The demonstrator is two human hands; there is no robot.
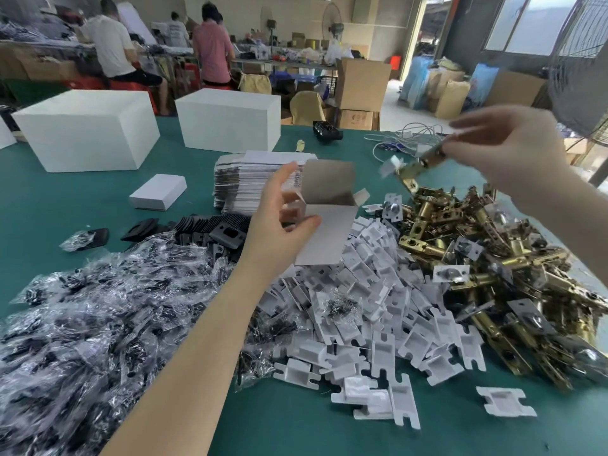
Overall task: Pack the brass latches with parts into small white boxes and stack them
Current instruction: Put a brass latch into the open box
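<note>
The left hand (279, 222) grips a half-formed small white box (324, 212), open mouth tipped toward the right hand (506, 149), apparently to receive the brass latch (419, 166) pinched there above the latch heap (493, 268). Below and between the hands lie white inserts (378, 311); under the left forearm, bagged screws (98, 317); beyond the left hand, flat cartons (260, 179) and one closed box (158, 192).

The left hand (279, 222) holds an open small white cardboard box (325, 205) above the green surface (296, 432). The right hand (503, 149) pinches a brass metal latch (419, 166) over the pile of brass latches (493, 264), beside white plastic inserts (378, 317).
</note>
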